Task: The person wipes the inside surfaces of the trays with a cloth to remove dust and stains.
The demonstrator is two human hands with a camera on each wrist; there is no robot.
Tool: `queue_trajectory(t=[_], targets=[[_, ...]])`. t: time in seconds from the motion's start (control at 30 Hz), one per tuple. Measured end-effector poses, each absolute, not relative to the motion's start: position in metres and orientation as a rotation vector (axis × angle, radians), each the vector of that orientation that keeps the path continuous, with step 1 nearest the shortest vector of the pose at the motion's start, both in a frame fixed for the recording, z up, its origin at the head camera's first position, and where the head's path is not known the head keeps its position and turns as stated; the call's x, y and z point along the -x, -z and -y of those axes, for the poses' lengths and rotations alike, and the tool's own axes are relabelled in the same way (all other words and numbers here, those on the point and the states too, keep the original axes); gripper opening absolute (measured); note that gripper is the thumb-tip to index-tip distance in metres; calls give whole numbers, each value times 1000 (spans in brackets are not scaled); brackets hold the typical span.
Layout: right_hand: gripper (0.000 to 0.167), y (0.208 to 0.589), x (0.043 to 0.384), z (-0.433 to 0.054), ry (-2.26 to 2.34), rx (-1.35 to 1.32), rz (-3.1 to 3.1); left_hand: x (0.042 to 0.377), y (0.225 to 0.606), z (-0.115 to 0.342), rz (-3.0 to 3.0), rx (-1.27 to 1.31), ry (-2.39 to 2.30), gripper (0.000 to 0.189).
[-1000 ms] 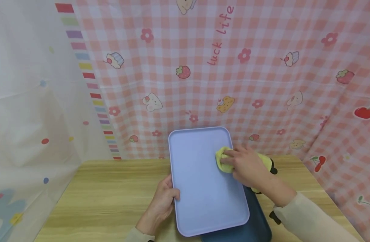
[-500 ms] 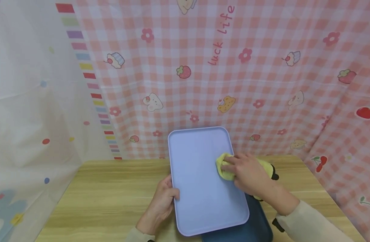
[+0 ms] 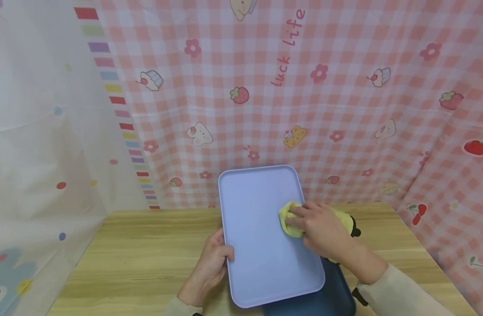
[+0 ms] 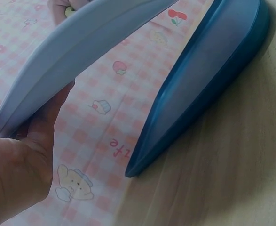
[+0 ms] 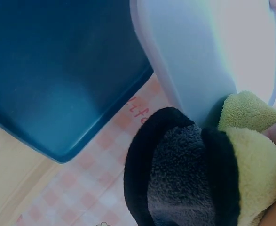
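A light purple rectangular tray (image 3: 261,263) is held up at a tilt in the head view, its inner face toward me. My left hand (image 3: 210,262) grips its left edge, thumb over the rim and fingers behind. With my right hand (image 3: 324,228) I hold a fuzzy yellow cloth (image 3: 291,223) against the tray's right side, fingers bunched into it. The cloth's dark grey, black-edged part (image 5: 180,174) hangs loose in the right wrist view. In the left wrist view the purple tray (image 4: 58,61) shows from its underside, clear of the table.
Below and behind the purple tray, a dark blue tray (image 3: 336,289) lies on the wood-grain table (image 3: 154,254), partly covered in the head view. A pink checked cloth (image 3: 209,105) hangs behind the table, with a white dotted sheet (image 3: 67,153) at the left.
My right hand has slid the yellow cloth a little down the tray's right side, then slightly to the left. The left hand and the purple tray have hardly moved.
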State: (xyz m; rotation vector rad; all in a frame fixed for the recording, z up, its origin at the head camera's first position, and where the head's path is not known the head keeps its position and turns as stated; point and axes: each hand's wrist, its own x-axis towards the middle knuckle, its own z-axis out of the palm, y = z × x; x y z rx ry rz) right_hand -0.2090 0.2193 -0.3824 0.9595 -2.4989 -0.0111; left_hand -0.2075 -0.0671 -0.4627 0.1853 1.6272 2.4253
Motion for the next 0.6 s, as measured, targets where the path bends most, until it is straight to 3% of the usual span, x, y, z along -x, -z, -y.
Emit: queue_trajectory(t=[0.6], targets=[[45, 388, 209, -182, -43, -1034, 2462, 207, 464, 67, -1624, -190, -2445, 82]])
